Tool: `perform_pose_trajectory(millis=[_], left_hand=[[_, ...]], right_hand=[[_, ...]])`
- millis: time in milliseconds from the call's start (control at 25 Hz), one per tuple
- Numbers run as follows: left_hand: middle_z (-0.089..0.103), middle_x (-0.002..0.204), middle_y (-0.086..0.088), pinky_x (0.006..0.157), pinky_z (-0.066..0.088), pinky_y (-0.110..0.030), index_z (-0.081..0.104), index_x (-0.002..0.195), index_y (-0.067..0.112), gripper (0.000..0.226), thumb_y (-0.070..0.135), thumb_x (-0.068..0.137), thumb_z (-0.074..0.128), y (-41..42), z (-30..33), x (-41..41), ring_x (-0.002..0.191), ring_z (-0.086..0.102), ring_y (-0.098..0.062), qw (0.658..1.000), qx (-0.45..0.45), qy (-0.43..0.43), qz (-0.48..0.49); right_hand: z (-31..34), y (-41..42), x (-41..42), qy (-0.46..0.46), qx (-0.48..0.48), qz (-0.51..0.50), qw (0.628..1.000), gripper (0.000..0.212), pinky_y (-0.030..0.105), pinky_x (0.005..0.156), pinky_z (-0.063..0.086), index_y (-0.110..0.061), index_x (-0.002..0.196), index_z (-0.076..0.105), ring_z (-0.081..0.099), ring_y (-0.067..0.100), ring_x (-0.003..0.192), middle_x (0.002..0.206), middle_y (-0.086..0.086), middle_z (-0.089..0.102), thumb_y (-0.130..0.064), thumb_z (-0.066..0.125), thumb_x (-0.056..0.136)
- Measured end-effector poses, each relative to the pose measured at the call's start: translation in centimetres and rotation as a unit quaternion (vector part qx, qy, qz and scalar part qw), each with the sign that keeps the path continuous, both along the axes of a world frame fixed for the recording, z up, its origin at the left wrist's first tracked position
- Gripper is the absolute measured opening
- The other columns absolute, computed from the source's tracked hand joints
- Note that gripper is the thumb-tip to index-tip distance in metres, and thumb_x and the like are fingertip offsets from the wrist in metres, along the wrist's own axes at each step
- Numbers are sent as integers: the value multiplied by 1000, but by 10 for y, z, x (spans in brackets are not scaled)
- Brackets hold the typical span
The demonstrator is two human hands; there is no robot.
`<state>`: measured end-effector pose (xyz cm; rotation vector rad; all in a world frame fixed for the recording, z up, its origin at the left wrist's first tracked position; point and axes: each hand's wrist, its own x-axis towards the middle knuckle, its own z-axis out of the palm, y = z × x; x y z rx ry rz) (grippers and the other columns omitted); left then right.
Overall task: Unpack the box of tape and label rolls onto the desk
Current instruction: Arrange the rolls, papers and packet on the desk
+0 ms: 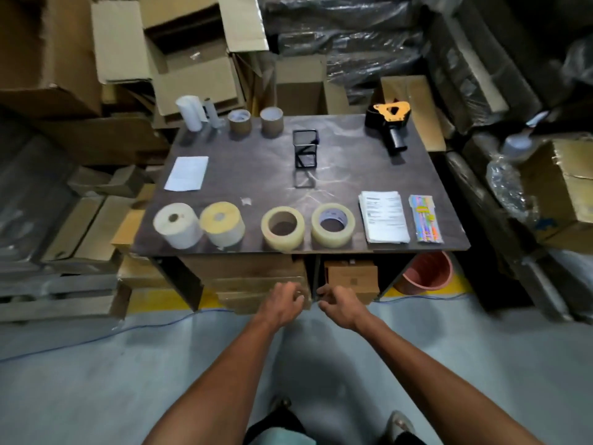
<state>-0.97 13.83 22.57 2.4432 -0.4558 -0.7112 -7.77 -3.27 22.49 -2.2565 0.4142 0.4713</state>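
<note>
On the dark desk (pixel 346 155), along its front edge, stand a white label roll (pixel 176 228), a yellowish label roll (pixel 222 223) and two clear tape rolls (pixel 282 228) (pixel 333 224). At the back left are two brown tape rolls (pixel 239 123) (pixel 271 121) and white paper rolls (pixel 190 112). My left hand (pixel 284 301) and my right hand (pixel 340 305) hang below the desk's front edge, side by side, fingers loosely curled, holding nothing. A cardboard box (pixel 256 281) sits under the desk just beyond them.
A black-and-orange tape dispenser (pixel 390 122) lies at the back right, a black wire holder (pixel 305 149) mid-desk, a paper sheet (pixel 187 173) left, a paper stack (pixel 383 216) and pens (pixel 425 218) front right. A pink bucket (pixel 426 273) and cartons surround the desk.
</note>
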Motion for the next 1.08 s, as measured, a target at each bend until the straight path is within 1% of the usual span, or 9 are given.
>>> perform_pose_trajectory(millis=[120,240,360,520,680,760,840,920,1080], left_hand=[[74,107,-3,89,53,-33,74,110,24,26,25,89,59,25,50,27,99,67,-21,998,-39,-35,19],[74,102,-1,86,55,-34,74,108,25,25,24,88,58,48,80,72,91,66,-17,994,-66,-77,36],[75,100,-1,82,51,-24,75,107,23,25,22,87,60,59,99,122,85,65,-13,990,-85,-95,57],[76,88,1,81,56,-29,76,103,24,29,30,82,57,57,109,187,80,70,-14,985,-120,-93,83],[76,83,-1,78,57,-27,76,102,21,23,16,85,61,50,114,257,77,71,-14,976,-140,-99,135],[74,78,1,78,59,-31,76,102,22,23,14,85,62,52,116,298,76,71,-14,971,-140,-96,166],[73,77,3,77,60,-34,76,101,23,23,19,83,63,58,113,334,75,70,-14,967,-132,-98,195],[73,81,4,78,59,-35,75,102,25,25,25,80,63,64,110,363,79,70,-14,961,-130,-99,225],[73,83,1,74,55,-29,75,101,24,22,19,82,67,82,99,409,78,69,-14,951,-127,-89,269]], right_hand=[[41,20,33,-57,13,-5,998,23,38,85,57,-13,106,71,70,19,89,93,4,75,-21,64,86],[78,35,77,-119,27,-8,992,20,29,83,54,-19,107,70,68,11,88,94,-2,74,-20,63,88],[102,41,125,-147,34,-39,988,22,26,82,53,-19,106,72,68,13,88,93,1,75,-16,63,86],[103,38,199,-160,40,-39,986,24,26,79,51,-19,108,72,67,14,83,88,1,74,-17,64,85],[86,35,284,-155,81,-49,983,20,21,61,50,-15,104,71,55,5,57,64,-8,61,-10,63,86],[74,35,332,-155,91,-43,983,18,34,68,58,-22,98,71,58,7,57,65,-6,64,-14,64,83],[62,35,373,-138,91,-26,986,12,43,74,59,-29,87,68,60,11,60,69,-3,68,-19,64,80],[57,37,409,-129,91,-8,987,14,42,75,58,-32,82,65,59,8,60,70,-6,67,-18,64,80],[58,47,463,-103,89,-10,991,15,38,76,59,-28,92,70,64,11,65,71,-6,69,-20,66,80]])
